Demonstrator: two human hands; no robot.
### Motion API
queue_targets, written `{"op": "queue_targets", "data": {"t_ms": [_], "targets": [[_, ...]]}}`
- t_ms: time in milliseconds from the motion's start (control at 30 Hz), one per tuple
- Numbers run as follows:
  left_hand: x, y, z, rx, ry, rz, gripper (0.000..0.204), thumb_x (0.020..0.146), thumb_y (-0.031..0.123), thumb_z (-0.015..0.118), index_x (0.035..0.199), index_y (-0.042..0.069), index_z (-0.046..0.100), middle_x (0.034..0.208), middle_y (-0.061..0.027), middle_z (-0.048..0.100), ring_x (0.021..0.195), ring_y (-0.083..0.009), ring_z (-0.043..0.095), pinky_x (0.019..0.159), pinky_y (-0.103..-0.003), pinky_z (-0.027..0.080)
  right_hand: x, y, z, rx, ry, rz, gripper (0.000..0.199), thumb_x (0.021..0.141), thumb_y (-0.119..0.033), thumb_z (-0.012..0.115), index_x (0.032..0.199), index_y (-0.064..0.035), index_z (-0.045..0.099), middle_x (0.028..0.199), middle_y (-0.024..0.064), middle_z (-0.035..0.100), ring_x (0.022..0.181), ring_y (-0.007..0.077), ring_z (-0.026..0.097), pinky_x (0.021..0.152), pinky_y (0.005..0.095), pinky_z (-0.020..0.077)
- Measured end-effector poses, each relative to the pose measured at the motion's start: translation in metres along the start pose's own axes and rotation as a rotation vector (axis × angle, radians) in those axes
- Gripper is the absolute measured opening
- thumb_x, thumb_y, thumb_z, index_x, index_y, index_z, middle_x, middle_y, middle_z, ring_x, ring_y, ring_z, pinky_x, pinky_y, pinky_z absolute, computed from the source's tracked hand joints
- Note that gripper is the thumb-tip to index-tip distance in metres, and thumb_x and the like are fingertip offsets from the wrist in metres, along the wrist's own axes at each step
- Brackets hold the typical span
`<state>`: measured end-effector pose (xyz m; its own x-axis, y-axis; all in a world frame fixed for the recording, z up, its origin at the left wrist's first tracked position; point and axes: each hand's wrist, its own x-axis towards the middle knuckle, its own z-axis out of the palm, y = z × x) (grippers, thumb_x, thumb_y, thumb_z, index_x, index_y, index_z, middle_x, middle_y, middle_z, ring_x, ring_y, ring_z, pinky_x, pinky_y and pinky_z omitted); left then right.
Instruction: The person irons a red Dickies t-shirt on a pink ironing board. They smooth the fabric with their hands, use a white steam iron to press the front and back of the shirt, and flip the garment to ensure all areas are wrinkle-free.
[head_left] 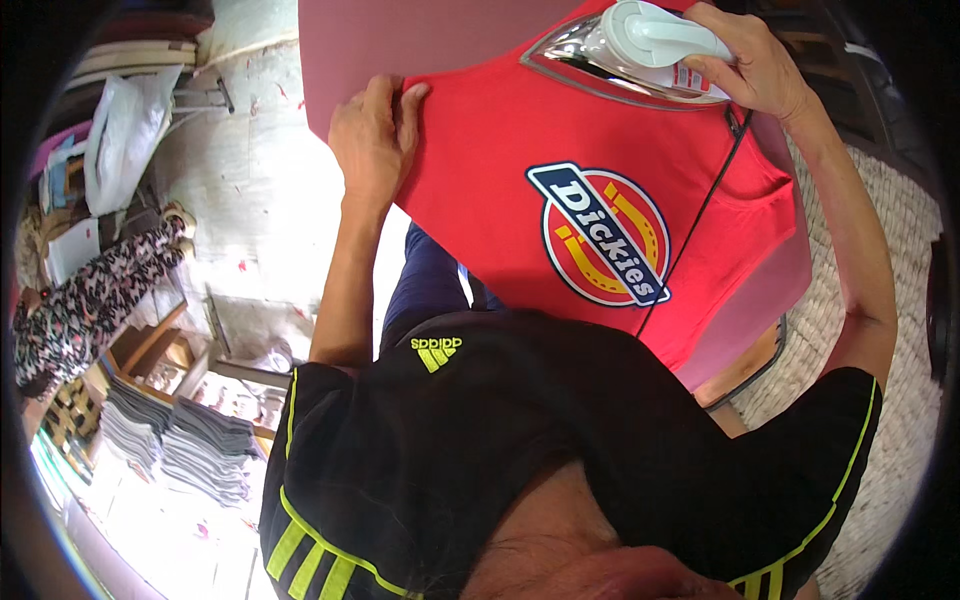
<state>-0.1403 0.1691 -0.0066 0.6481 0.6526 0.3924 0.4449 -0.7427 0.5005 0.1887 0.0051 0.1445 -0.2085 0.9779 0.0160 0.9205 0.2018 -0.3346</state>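
Note:
A red T-shirt [480,160] lies spread over a mauve-pink ironing board [345,40], its near part hanging over the board's edge toward my body. Its front bears a large round printed emblem with a dark slanted band. At the far right, my right hand [755,65] is wrapped round the white handle of a clothes iron [590,55], whose shiny metal soleplate rests on the cloth. The iron's dark cord [700,215] runs down across the shirt. My left hand [375,140] grips the shirt's left edge with curled fingers, its thumb on the red cloth.
On the left, a person in patterned clothes [110,285] is near a white plastic bag [130,140]. Stacks of folded grey cloth [205,450] stand at the lower left. A woven mat-like surface [870,400] spreads to the right, with dark furniture [880,70] beyond.

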Motion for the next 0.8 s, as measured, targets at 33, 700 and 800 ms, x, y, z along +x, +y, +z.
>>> {"op": "queue_targets", "data": {"t_ms": [33,700,800], "targets": [[0.001,-0.001,0.000,-0.021,-0.001,-0.003,0.022,0.089,0.024,0.071,0.082,0.006,0.061,0.063,-0.0101,0.061,0.060,-0.0295,0.060,0.059,-0.040,0.044,0.005,0.002,0.009,-0.021,0.033,-0.067,0.032,0.079,-0.031,0.075,0.086,-0.0030,0.060,0.073,0.0147,0.062,0.067,0.0347,0.066,0.057,0.0406,0.0504],[-0.094,-0.069,-0.027,-1.103,0.127,-0.356,0.037,0.089,-0.010,0.060,0.123,0.003,0.051,0.103,-0.0070,0.062,0.092,-0.0137,0.060,0.086,-0.029,0.050,0.111,-0.113,0.076,0.070,-0.063,-0.231,0.033,0.080,-0.027,0.077,0.099,-0.0052,0.062,0.082,0.0148,0.064,0.073,0.0354,0.066,0.062,0.0364,0.0517],[-0.100,-0.085,-0.029,-1.261,0.239,-0.427,0.031,0.093,-0.008,0.056,0.121,0.003,0.050,0.107,-0.0088,0.061,0.095,-0.0161,0.061,0.090,-0.031,0.050,0.119,-0.127,0.086,0.012,-0.053,-0.233,0.035,0.084,-0.030,0.074,0.106,-0.0053,0.064,0.087,0.0140,0.067,0.075,0.0315,0.067,0.066,0.0356,0.0521]]}}
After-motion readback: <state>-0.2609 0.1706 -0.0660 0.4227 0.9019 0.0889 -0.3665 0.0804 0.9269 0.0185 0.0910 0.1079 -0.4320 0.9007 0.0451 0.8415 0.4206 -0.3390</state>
